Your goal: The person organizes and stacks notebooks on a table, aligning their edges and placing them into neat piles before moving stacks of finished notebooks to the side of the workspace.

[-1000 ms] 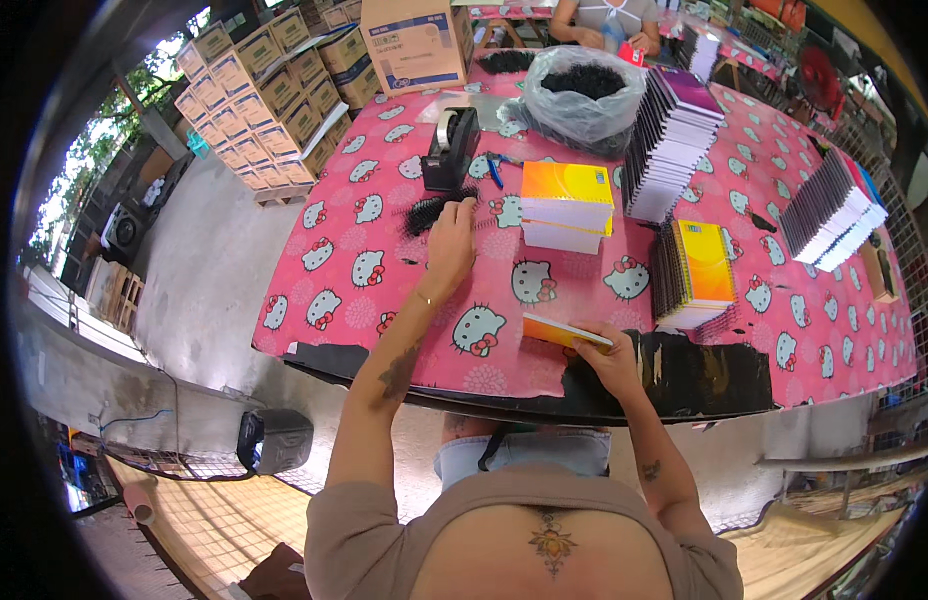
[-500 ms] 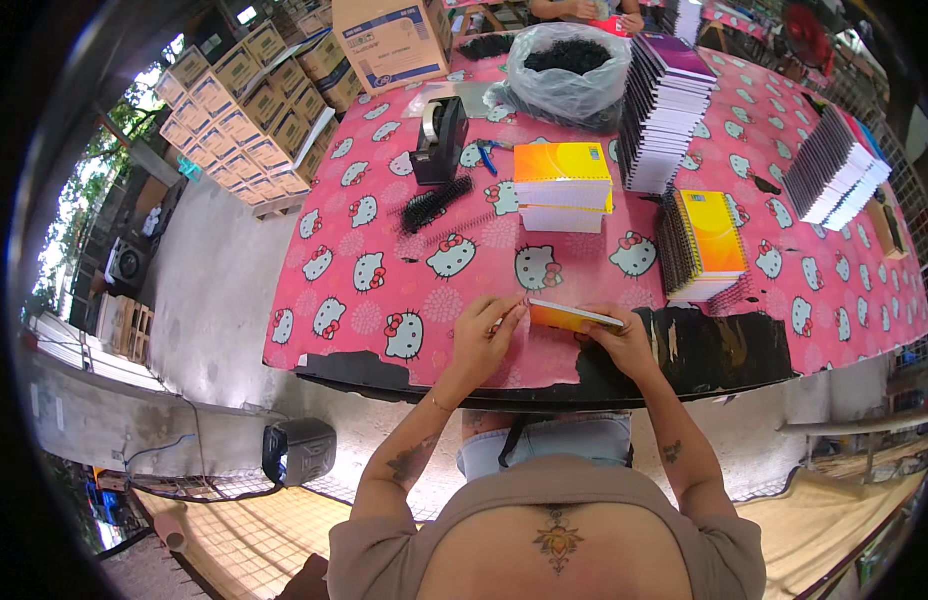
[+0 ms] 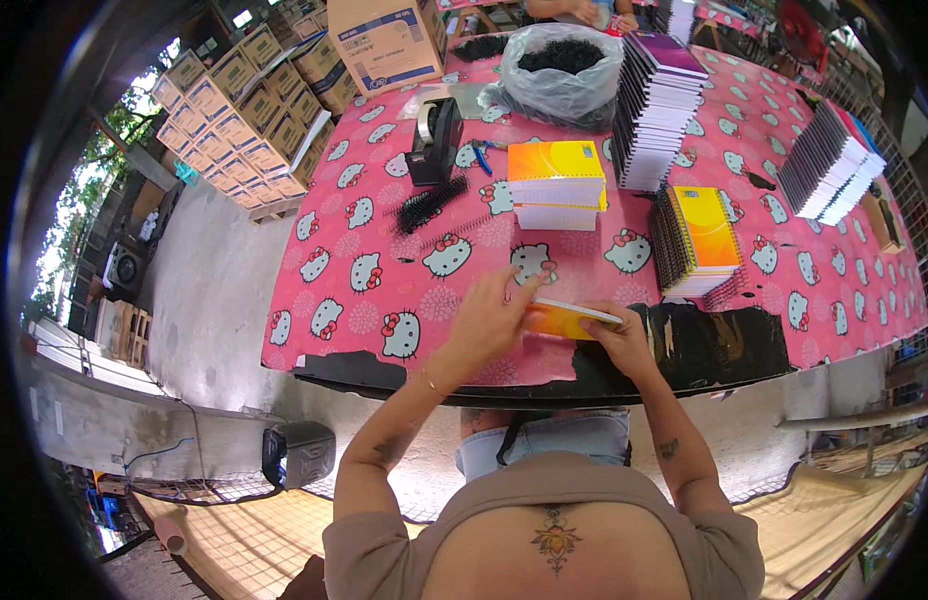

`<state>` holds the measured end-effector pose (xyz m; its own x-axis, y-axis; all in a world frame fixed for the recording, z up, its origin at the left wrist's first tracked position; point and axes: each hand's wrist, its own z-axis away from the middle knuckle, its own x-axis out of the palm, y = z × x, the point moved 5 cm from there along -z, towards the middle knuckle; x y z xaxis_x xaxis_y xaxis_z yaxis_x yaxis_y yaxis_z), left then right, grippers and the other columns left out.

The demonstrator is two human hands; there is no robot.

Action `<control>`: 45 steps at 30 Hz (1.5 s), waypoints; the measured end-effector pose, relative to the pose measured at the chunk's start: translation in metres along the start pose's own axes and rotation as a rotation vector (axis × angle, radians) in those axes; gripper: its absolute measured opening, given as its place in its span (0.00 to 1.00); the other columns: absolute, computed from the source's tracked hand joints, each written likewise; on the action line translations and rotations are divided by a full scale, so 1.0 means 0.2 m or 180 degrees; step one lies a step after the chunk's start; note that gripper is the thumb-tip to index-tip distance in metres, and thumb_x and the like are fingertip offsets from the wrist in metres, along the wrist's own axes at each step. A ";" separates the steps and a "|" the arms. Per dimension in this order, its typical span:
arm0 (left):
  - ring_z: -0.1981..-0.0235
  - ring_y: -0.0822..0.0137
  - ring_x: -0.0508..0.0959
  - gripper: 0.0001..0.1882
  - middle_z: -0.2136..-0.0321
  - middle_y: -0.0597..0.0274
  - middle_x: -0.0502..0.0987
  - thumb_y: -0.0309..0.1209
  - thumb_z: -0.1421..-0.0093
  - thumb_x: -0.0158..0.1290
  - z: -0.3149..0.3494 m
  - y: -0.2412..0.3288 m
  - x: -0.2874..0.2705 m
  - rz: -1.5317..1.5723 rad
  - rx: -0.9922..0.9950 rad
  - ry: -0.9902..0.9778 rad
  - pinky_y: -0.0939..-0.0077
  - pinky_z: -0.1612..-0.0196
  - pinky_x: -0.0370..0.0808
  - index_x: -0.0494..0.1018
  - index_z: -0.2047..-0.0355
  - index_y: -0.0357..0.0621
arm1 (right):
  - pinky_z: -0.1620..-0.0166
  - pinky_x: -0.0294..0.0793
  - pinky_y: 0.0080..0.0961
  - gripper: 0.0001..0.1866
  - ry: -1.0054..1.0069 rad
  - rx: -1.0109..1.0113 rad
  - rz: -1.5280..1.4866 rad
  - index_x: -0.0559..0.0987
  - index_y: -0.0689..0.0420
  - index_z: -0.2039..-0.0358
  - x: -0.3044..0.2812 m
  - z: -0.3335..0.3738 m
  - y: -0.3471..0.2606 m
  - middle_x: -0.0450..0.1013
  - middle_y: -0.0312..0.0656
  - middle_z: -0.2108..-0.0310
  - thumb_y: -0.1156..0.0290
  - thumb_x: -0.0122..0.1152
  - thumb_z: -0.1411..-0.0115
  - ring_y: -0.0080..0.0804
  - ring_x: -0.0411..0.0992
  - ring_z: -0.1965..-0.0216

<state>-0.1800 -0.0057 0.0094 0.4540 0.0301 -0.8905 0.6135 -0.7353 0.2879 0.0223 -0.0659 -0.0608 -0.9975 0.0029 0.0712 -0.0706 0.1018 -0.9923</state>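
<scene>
A small yellow-orange notebook (image 3: pixel 556 322) is tilted above the near edge of the table, its white page edge facing up. My right hand (image 3: pixel 624 338) grips its right end, thumb on the cover. At the notebook's left end is my left hand (image 3: pixel 492 318), slightly blurred, its fingers apart and pointing forward; nothing shows between them. Beyond the hands stands a stack of yellow notebooks without visible coils (image 3: pixel 556 190). To its right is a stack of coil-bound yellow notebooks (image 3: pixel 702 240).
Black spiral coils (image 3: pixel 431 205) lie beside a black tape dispenser (image 3: pixel 436 142) and blue-handled pliers (image 3: pixel 482 157). Farther back are a plastic bag of black coils (image 3: pixel 564 75), a tall notebook stack (image 3: pixel 654 110) and a carton (image 3: pixel 389 45). More notebooks (image 3: pixel 834 165) stand at right.
My left hand has moved forward from the notebook's left end, its fingers lifting from a pinch there. The right hand keeps its hold, and the notebook shows slightly more of its cover.
</scene>
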 end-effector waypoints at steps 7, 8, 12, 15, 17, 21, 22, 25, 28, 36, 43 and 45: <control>0.29 0.44 0.49 0.44 0.33 0.42 0.56 0.58 0.35 0.42 0.24 0.18 0.19 -0.1086 0.0064 0.0294 0.30 0.33 0.33 0.53 0.32 0.33 | 0.54 0.71 0.17 0.12 0.0289 0.0087 -0.0197 0.80 0.62 0.53 0.05 0.04 -0.11 0.77 0.33 0.62 0.75 0.63 0.37 0.17 0.72 0.60; 0.29 0.45 0.50 0.45 0.33 0.42 0.55 0.59 0.36 0.43 0.18 0.14 0.17 -0.1196 -0.0009 0.0358 0.31 0.33 0.33 0.53 0.32 0.33 | 0.54 0.71 0.18 0.12 0.0201 0.0035 -0.0145 0.80 0.62 0.53 0.06 0.04 -0.11 0.77 0.33 0.62 0.75 0.63 0.37 0.17 0.72 0.60; 0.29 0.48 0.52 0.44 0.32 0.45 0.56 0.58 0.38 0.46 0.17 0.21 0.14 -0.1286 0.0066 -0.0096 0.30 0.34 0.41 0.55 0.33 0.37 | 0.55 0.71 0.17 0.12 0.0212 0.0120 -0.0109 0.79 0.63 0.53 0.04 0.06 -0.13 0.77 0.33 0.63 0.75 0.63 0.37 0.16 0.71 0.61; 0.29 0.49 0.52 0.42 0.32 0.47 0.56 0.57 0.39 0.47 0.15 0.21 0.11 -0.1168 0.0322 0.0287 0.30 0.35 0.46 0.58 0.34 0.39 | 0.58 0.71 0.16 0.12 0.0256 -0.0029 -0.0143 0.80 0.62 0.53 0.03 0.05 -0.16 0.77 0.31 0.65 0.75 0.63 0.38 0.14 0.71 0.63; 0.29 0.48 0.52 0.43 0.32 0.45 0.56 0.57 0.38 0.47 0.06 0.20 0.04 -0.1201 0.0329 0.0475 0.31 0.35 0.46 0.57 0.33 0.37 | 0.59 0.71 0.16 0.12 0.0032 0.0023 -0.0244 0.80 0.62 0.53 0.06 0.06 -0.15 0.76 0.31 0.65 0.75 0.64 0.38 0.14 0.71 0.63; 0.29 0.45 0.51 0.44 0.32 0.43 0.54 0.56 0.37 0.47 0.21 0.22 0.18 -0.0904 0.0628 0.0161 0.32 0.34 0.44 0.54 0.33 0.33 | 0.56 0.72 0.18 0.12 0.0034 0.0151 -0.0159 0.79 0.63 0.54 0.04 0.07 -0.19 0.77 0.32 0.63 0.74 0.63 0.37 0.16 0.71 0.61; 0.29 0.44 0.52 0.44 0.32 0.43 0.55 0.55 0.37 0.46 0.30 0.23 0.25 -0.0685 0.0827 0.0092 0.32 0.34 0.44 0.54 0.33 0.33 | 0.57 0.72 0.17 0.12 -0.0026 0.0118 -0.0162 0.80 0.63 0.54 0.05 0.09 -0.18 0.77 0.32 0.64 0.74 0.63 0.38 0.15 0.71 0.62; 0.30 0.48 0.54 0.44 0.32 0.44 0.55 0.57 0.38 0.47 0.00 0.27 -0.03 -0.1841 0.0388 0.0353 0.36 0.34 0.48 0.57 0.34 0.34 | 0.58 0.72 0.17 0.12 -0.0060 0.0153 -0.0229 0.80 0.63 0.54 0.05 0.07 -0.17 0.77 0.32 0.64 0.74 0.64 0.38 0.15 0.71 0.63; 0.30 0.47 0.53 0.45 0.32 0.44 0.56 0.59 0.38 0.45 0.04 0.27 0.03 -0.1154 0.0407 0.0086 0.36 0.33 0.46 0.57 0.34 0.33 | 0.57 0.73 0.18 0.12 -0.0027 0.0184 -0.0201 0.80 0.63 0.54 0.06 0.07 -0.21 0.78 0.33 0.64 0.74 0.64 0.38 0.16 0.72 0.62; 0.32 0.46 0.56 0.45 0.34 0.41 0.58 0.58 0.39 0.48 0.31 0.33 0.32 -0.0355 0.0676 -0.0233 0.32 0.35 0.45 0.57 0.35 0.32 | 0.57 0.73 0.20 0.11 -0.0224 0.0237 0.0592 0.81 0.61 0.56 0.07 0.07 -0.21 0.79 0.35 0.65 0.72 0.64 0.38 0.18 0.72 0.63; 0.31 0.51 0.55 0.46 0.33 0.46 0.57 0.58 0.40 0.49 0.01 0.35 0.08 -0.0899 0.0251 0.0087 0.32 0.37 0.49 0.55 0.33 0.37 | 0.56 0.75 0.22 0.12 -0.0255 0.0139 0.0289 0.81 0.62 0.56 0.05 0.03 -0.02 0.81 0.37 0.62 0.76 0.64 0.41 0.20 0.75 0.61; 0.30 0.52 0.54 0.46 0.32 0.48 0.56 0.59 0.40 0.48 0.11 0.33 0.24 -0.0796 0.0375 -0.0562 0.32 0.36 0.48 0.54 0.32 0.37 | 0.55 0.75 0.23 0.14 -0.0251 -0.0043 0.0039 0.81 0.63 0.55 0.04 0.02 -0.03 0.81 0.39 0.61 0.80 0.64 0.43 0.20 0.75 0.60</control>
<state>-0.1324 -0.0679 -0.0220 0.1734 0.1095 -0.9788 0.6082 -0.7936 0.0190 0.0145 -0.0700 -0.0539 -0.9960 -0.0741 0.0502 -0.0586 0.1157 -0.9916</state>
